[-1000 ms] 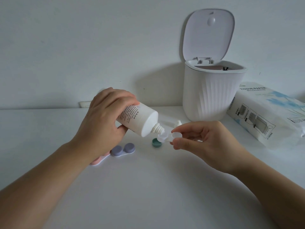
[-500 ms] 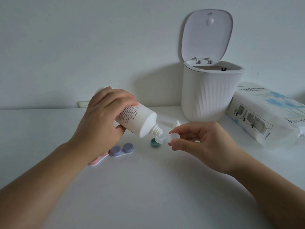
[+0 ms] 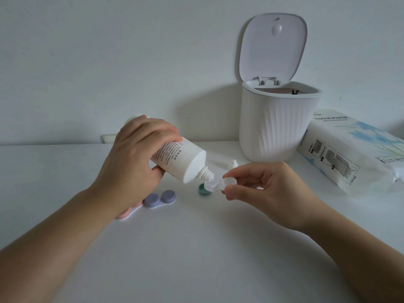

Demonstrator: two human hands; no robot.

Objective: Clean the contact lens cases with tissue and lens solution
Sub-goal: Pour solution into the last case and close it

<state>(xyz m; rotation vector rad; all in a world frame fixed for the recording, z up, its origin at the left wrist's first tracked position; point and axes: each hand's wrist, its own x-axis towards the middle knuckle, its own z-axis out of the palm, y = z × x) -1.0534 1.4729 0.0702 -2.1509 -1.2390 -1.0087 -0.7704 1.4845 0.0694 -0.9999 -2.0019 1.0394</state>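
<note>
White solution bottle (image 3: 179, 159) gripped by left hand (image 3: 135, 158), nozzle unmoved over clear case (image 3: 218, 184), still pinched by right hand (image 3: 262, 184)

You see a white solution bottle (image 3: 181, 162) printed with small dark text and a clear lens case (image 3: 218, 185). On the white tabletop (image 3: 196, 248) lie a green cap (image 3: 204, 191), a lilac case (image 3: 159, 199) and a pink case (image 3: 125, 214). The bin (image 3: 277, 127) is white with ribbed lines; the tissue pack (image 3: 354, 149) is white with pale blue print.

White table (image 3: 196, 248) bears purple case (image 3: 159, 199), pink case (image 3: 125, 214), green cap (image 3: 204, 191), bin (image 3: 277, 125), tissue pack (image 3: 349, 154).
</note>
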